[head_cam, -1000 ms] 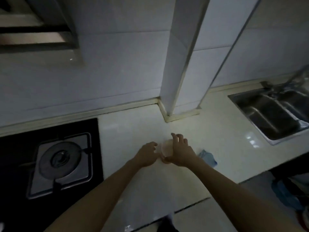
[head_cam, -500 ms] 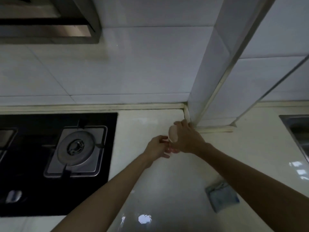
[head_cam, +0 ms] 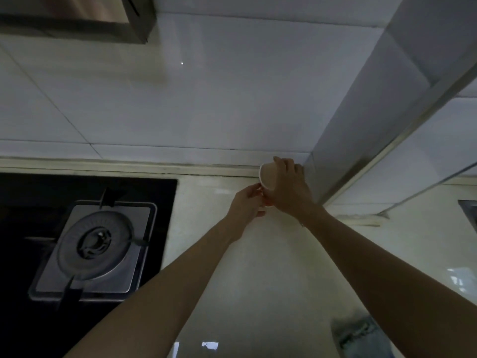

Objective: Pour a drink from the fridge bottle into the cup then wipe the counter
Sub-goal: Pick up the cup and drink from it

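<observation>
Over at the far edge of the counter (head_cam: pixel 258 293), close to the backsplash and just left of the tiled column (head_cam: pixel 361 125), I've got the cup (head_cam: pixel 267 176) tipped on its side, mouth facing left. My right hand (head_cam: pixel 289 187) is wrapped around its body; my left hand (head_cam: pixel 245 202) is pinching at its lower rim. No bottle anywhere in view, so I'd say pouring hasn't started — wiping is left too. A blue cloth (head_cam: pixel 361 334) sits near me on the right, ready for that. Room-wise: the stove (head_cam: pixel 93 249) hems me in on the left, the column on the right — open counter between them, toward me.
</observation>
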A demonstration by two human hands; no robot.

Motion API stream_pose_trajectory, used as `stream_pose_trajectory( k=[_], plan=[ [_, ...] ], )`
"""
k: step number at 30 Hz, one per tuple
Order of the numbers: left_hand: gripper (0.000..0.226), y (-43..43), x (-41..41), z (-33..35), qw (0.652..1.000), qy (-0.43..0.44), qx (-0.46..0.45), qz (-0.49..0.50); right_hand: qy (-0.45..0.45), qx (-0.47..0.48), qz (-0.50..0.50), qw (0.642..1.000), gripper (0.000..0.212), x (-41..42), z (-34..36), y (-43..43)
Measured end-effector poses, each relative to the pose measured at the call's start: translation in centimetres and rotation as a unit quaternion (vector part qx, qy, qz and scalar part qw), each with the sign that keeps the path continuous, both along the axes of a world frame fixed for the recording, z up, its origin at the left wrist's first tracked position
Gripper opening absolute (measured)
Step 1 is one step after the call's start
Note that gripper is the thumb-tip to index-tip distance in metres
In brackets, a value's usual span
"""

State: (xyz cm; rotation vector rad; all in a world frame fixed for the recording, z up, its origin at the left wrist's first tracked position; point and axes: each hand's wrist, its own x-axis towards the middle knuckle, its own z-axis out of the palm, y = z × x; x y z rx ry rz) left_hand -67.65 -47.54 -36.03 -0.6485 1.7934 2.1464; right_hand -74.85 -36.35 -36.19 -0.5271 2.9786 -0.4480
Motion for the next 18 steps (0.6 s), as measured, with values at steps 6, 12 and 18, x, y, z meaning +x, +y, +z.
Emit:
stream_pose_trajectory(
  k=[6, 12, 18],
  plan=[
    [0.052, -0.4, 0.7, -1.1, 0.999, -0.022, -0.001, -0.024, -0.047, -0.013, 0.003, 0.999, 0.091, 0.4, -1.2, 0.4],
    [0.037, -0.5, 3.1, -0.5, 0.993, -0.028, -0.097, -0.067, 0.002, -0.034, -0.005, 0.999, 0.071, 3.8, 2.4, 4.0],
    [0.018, 4.3, 8.6, 1.2, 0.909, 0.059, -0.310, -0.273, 0.042, -0.049, -0.048, 0.997, 0.033, 12.1, 4.9, 12.3]
  ],
)
